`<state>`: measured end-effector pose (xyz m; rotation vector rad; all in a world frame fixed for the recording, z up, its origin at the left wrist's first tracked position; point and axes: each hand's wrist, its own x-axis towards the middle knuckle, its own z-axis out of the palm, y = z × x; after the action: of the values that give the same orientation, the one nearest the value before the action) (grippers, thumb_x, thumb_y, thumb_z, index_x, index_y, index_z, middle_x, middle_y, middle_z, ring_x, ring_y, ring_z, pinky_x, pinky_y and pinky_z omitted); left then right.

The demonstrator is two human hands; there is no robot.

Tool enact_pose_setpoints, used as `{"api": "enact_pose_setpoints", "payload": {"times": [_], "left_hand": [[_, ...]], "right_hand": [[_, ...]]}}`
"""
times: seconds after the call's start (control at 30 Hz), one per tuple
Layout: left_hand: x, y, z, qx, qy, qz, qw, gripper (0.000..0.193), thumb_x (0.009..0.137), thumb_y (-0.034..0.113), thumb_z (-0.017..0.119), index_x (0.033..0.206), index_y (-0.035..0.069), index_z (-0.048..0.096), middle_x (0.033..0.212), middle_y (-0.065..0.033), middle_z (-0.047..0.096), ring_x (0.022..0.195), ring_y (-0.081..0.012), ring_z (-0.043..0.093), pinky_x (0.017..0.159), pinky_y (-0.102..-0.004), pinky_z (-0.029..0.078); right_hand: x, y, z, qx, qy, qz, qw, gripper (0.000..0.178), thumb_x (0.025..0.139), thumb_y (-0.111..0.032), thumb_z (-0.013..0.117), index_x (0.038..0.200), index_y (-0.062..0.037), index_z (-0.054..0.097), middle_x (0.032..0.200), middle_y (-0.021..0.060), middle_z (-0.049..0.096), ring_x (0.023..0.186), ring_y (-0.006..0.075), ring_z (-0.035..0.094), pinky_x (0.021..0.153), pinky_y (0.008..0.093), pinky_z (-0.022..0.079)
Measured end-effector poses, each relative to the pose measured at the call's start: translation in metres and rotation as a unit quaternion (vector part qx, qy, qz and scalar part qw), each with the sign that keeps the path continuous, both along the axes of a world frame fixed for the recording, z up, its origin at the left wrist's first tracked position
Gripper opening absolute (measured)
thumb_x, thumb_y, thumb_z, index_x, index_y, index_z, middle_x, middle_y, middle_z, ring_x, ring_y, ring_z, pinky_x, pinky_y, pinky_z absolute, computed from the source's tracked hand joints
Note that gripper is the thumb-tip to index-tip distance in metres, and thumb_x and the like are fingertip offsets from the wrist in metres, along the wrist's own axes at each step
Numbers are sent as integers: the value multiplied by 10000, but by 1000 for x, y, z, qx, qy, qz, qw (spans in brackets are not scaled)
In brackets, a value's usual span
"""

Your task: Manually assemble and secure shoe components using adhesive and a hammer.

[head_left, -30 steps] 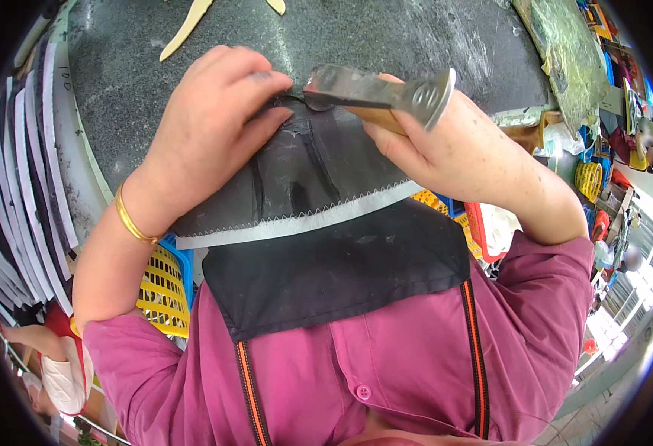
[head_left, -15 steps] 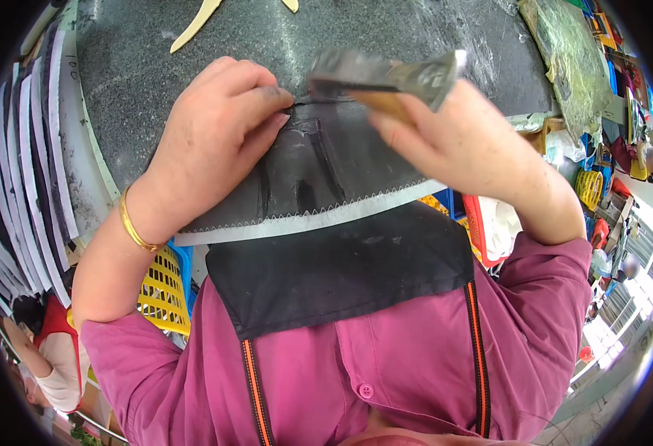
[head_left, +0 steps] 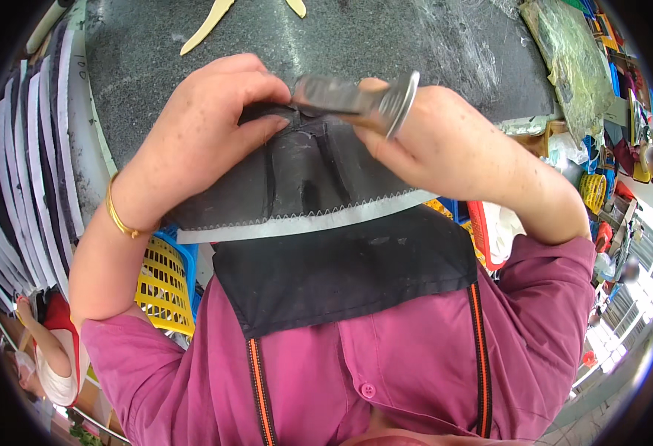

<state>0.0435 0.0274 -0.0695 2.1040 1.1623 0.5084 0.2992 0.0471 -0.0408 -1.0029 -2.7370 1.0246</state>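
On the dark worktop in front of me lies a black, leather-like piece, its near edge trimmed with a white strip and zigzag stitching. My left hand is closed at the far edge of this piece, thumb and fingers pinching it. A metal-headed hammer is gripped in my right hand. Its head, slightly blurred, is down by the piece's far edge, just right of my left fingertips; contact is unclear. Most of the handle is hidden by the hand.
Cream curved strips lie at the worktop's far side. Stacked white-edged dark sheets stand at left. A yellow basket sits below the left arm, a red tray below the right. Another person is at lower left.
The hammer and my right hand have shifted slightly left and toward me. My left fingers have shifted a little at the piece's far edge and still pinch it.
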Motion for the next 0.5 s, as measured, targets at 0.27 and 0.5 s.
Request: {"api": "enact_pose_setpoints", "payload": {"times": [0.27, 0.5], "left_hand": [[-6, -19, -16, 234, 37, -22, 971, 154, 739, 52, 778, 861, 22, 690, 890, -73, 621, 816, -260, 620, 696, -359, 531], [-7, -19, -12, 237, 35, 6, 971, 174, 732, 66, 789, 875, 31, 697, 891, -81, 632, 800, -261, 626, 703, -361, 536]], "right_hand": [[-7, 13, 10, -79, -75, 17, 994, 331, 959, -154, 571, 1251, -3, 606, 915, 235, 647, 811, 399, 642, 740, 457, 515], [-12, 2, 3, 10, 66, -72, 995, 198, 919, -150, 604, 948, 2, 482, 644, 225, 588, 670, 459, 623, 594, 538, 492]]}}
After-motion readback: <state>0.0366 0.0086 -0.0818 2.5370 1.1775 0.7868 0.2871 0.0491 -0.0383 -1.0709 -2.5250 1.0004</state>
